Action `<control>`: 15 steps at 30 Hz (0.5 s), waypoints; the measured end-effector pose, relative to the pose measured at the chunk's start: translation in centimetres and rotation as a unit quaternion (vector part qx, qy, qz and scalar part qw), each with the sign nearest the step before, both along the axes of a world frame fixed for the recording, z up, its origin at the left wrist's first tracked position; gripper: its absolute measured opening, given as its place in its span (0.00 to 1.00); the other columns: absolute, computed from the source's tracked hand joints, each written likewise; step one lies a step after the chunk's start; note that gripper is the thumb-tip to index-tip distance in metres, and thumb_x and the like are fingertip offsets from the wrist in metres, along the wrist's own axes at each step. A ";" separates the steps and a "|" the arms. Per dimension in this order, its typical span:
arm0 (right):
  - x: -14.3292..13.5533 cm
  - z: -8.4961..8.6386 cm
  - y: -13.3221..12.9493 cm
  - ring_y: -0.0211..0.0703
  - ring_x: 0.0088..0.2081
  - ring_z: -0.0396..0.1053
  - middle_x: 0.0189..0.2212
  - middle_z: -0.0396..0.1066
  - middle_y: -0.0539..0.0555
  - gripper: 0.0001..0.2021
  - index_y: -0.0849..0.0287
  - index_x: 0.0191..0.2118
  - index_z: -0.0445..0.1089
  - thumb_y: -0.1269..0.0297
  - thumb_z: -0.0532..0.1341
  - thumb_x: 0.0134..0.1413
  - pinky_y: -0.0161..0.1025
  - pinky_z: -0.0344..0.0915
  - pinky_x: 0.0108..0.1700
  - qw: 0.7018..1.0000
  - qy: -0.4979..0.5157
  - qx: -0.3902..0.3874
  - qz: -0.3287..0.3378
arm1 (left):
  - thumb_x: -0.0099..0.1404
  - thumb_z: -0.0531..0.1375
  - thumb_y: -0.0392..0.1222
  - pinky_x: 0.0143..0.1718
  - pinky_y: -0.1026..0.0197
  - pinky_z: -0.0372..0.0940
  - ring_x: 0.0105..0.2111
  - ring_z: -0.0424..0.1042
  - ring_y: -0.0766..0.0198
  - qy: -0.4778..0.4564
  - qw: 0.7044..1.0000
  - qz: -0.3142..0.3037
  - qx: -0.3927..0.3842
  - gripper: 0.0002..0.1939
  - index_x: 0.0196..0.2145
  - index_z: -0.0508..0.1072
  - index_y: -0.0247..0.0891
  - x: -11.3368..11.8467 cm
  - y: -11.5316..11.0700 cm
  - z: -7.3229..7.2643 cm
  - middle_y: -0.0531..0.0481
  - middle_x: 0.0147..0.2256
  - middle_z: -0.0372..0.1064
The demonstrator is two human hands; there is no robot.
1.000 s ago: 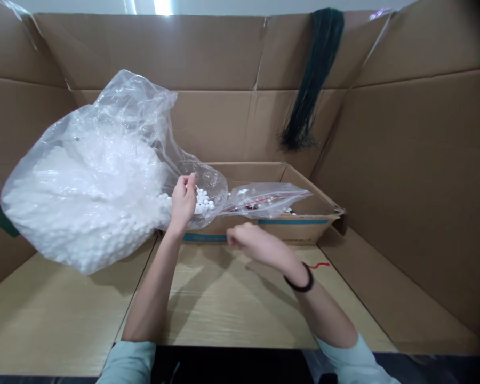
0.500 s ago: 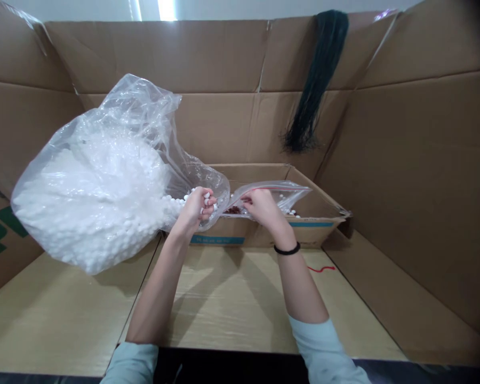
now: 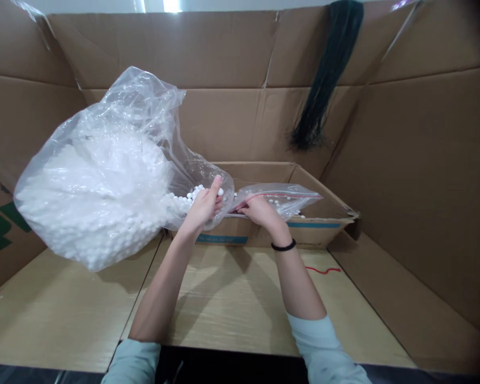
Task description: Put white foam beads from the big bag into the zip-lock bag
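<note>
Apparent gathering: left hand (image 3: 206, 207), half-curled around a white ball (image 3: 221, 192) in the large bag (image 3: 92, 181), above the box's (image 3: 316, 236) left end; right hand (image 3: 262, 212), in the small bag (image 3: 306, 196) over the box, grip unclear.

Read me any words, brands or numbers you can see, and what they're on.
"P", large and green, on the left cardboard wall; the next letter is partly behind the big plastic bag.
Small marks above it: unreadable.
Pale print on the open box's blue strip: too blurred.
</note>
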State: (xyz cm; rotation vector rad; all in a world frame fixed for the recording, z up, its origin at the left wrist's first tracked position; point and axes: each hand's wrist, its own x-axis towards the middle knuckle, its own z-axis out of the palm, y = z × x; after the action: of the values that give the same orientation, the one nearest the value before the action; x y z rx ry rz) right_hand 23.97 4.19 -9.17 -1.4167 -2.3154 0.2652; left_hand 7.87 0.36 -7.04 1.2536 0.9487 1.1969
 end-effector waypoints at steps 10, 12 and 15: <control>-0.1 0.3 -0.2 0.40 0.34 0.72 0.33 0.77 0.58 0.09 0.64 0.32 0.77 0.77 0.60 0.47 0.33 0.63 0.40 0.999 0.051 0.013 0.006 | 0.56 0.59 0.53 0.14 0.71 0.34 0.13 0.42 0.79 -0.004 0.999 -0.018 0.031 0.19 0.24 0.57 0.38 -0.2 -0.1 -0.1 0.61 0.17 0.46; 0.0 0.6 -0.4 0.40 0.34 0.72 0.32 0.77 0.58 0.07 0.64 0.31 0.77 0.76 0.61 0.47 0.34 0.63 0.40 0.997 0.062 0.042 -0.009 | 0.55 0.61 0.51 0.14 0.70 0.36 0.14 0.43 0.78 0.022 0.999 -0.004 0.040 0.16 0.25 0.60 0.37 -0.2 -0.2 -0.1 0.61 0.17 0.46; 0.3 1.1 -0.7 0.39 0.32 0.70 0.29 0.77 0.57 0.06 0.64 0.30 0.76 0.74 0.61 0.49 0.35 0.62 0.39 0.996 0.065 0.061 -0.018 | 0.52 0.63 0.47 0.16 0.69 0.39 0.15 0.44 0.77 0.083 0.994 0.029 0.064 0.14 0.28 0.66 0.35 -0.1 -0.2 -0.2 0.62 0.16 0.47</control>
State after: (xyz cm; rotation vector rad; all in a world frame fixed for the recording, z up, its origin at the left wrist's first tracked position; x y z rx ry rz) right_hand 24.22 3.50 -8.08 -1.3383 -2.1613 0.1958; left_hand 7.75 0.13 -7.22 1.4537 1.0483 1.2285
